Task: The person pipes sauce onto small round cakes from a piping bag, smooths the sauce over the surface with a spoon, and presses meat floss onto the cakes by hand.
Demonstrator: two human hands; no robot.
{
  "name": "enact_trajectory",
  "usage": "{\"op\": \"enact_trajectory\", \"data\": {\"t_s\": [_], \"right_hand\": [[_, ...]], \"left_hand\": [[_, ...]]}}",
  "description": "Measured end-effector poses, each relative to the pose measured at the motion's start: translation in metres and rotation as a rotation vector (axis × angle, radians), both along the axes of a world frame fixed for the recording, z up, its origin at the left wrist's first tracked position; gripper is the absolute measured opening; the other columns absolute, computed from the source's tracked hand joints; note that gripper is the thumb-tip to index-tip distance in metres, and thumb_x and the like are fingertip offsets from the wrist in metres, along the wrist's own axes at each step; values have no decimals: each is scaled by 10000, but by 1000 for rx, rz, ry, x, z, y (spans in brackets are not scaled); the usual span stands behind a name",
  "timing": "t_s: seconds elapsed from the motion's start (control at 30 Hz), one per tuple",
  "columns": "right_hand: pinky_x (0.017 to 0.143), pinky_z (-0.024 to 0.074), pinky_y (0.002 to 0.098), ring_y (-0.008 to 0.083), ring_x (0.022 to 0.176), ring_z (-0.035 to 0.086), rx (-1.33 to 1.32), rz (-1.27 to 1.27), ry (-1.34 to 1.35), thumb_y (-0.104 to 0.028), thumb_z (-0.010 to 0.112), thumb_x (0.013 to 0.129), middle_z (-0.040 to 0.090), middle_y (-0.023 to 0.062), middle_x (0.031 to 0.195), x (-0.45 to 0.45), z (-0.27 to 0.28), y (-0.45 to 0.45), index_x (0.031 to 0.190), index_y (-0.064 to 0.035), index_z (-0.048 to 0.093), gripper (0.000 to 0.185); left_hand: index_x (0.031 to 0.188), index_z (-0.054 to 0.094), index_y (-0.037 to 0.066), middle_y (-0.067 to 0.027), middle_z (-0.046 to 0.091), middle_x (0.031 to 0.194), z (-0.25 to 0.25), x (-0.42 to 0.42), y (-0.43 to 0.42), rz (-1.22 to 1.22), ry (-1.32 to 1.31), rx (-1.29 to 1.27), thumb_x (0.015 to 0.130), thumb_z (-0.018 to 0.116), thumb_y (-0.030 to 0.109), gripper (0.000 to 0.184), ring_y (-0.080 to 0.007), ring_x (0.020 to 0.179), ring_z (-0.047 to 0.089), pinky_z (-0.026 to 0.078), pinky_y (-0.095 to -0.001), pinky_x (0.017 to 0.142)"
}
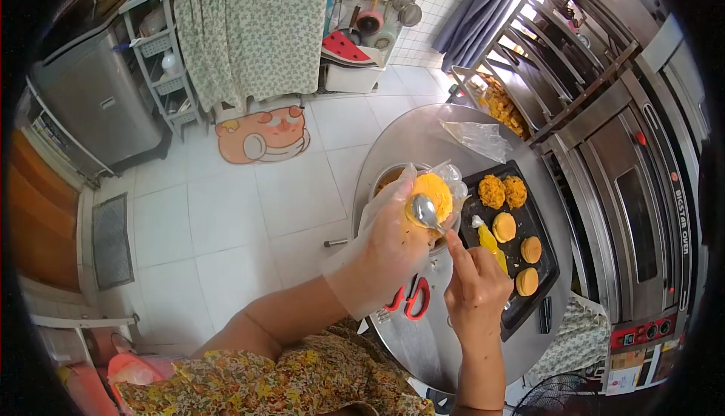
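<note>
My left hand (385, 238), in a clear plastic glove, holds up a round yellow cake (438, 188) over a metal pot (383, 176), which it partly hides. My right hand (479, 284) is bare and closed around the handle of a metal spoon (424, 210). The spoon's bowl rests against the face of the cake. Beside my right hand, a piping bag (489, 241) with yellow filling lies on a black baking tray (541, 222). On the tray are two shred-coated cakes (503, 191) and three plain round cakes (531, 250).
Red-handled scissors (418, 301) lie on the round steel table (423, 348) near my body. A clear plastic bag (479, 141) is at its far edge. To the right stand a deck oven (630, 204) and a tray rack (544, 61). A floor mat (260, 135) lies farther off.
</note>
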State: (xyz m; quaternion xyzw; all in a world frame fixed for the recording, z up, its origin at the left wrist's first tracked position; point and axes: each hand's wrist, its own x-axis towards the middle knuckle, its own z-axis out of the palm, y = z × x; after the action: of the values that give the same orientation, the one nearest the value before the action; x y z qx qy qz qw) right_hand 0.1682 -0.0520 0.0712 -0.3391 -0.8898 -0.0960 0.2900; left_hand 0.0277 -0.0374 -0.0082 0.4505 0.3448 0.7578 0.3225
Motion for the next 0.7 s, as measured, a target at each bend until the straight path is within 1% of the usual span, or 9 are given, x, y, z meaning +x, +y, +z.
{"op": "enact_trajectory", "data": {"t_s": [0.1,0.13,0.2,0.27,0.37,0.43,0.53,0.6,0.7], "right_hand": [[537,458,368,235,617,581,47,5,-83,88,664,630,547,68,723,12,-1,2,1162,-95,732,567],[541,462,363,228,630,582,66,4,-118,65,661,596,542,61,732,16,0,4,1185,-98,729,615],[534,455,366,230,623,574,97,-21,-110,70,650,608,536,60,728,20,3,6,1184,-101,730,607],[527,446,373,233,609,561,137,-60,-120,87,649,620,530,63,722,22,9,7,1181,-101,731,597],[528,446,375,236,604,552,125,-102,-51,106,656,634,523,62,716,20,14,10,1181,-102,731,591],[516,431,380,245,586,556,111,-72,-35,116,669,678,528,77,704,15,16,12,1174,-107,725,547],[488,398,384,260,556,561,76,-60,-10,115,681,755,543,101,683,0,18,11,1129,-108,734,439],[492,400,385,264,564,567,45,-55,-8,114,682,758,548,104,683,-5,18,11,1130,-105,733,434],[497,401,387,265,569,566,20,-29,-14,115,682,761,546,103,680,-10,18,2,1132,-95,730,429]], "left_hand": [[1387,326,-52,-182,538,1266,-3,-2,0,0,50,158,901,626,-104,574,-250,1151,595,494,-369,1034],[1369,357,-67,-171,559,1247,-2,-1,0,-10,-6,136,926,598,-79,505,-230,1139,599,492,-352,1023],[1333,418,-97,-148,602,1209,7,1,-1,-32,-118,93,977,544,-31,384,-191,1114,609,488,-319,1000],[1325,429,-85,-133,600,1210,12,2,-3,84,22,207,1002,530,1,349,-190,1119,603,489,-321,999],[1317,446,-59,-111,592,1222,6,-2,-4,362,523,137,1056,459,84,297,-180,1133,588,485,-324,998],[1319,465,-21,-114,588,1237,2,-1,-3,249,370,21,1079,414,185,320,-202,1172,569,451,-352,1036],[1331,485,39,-129,583,1257,12,8,1,-289,-562,-74,1090,360,327,396,-249,1230,546,396,-405,1101],[1339,475,49,-119,579,1257,25,7,0,-481,-957,-75,1108,305,344,412,-236,1211,550,410,-402,1081],[1343,465,54,-114,572,1249,23,0,0,-483,-997,-10,1116,291,328,396,-229,1181,555,415,-393,1074]]}}
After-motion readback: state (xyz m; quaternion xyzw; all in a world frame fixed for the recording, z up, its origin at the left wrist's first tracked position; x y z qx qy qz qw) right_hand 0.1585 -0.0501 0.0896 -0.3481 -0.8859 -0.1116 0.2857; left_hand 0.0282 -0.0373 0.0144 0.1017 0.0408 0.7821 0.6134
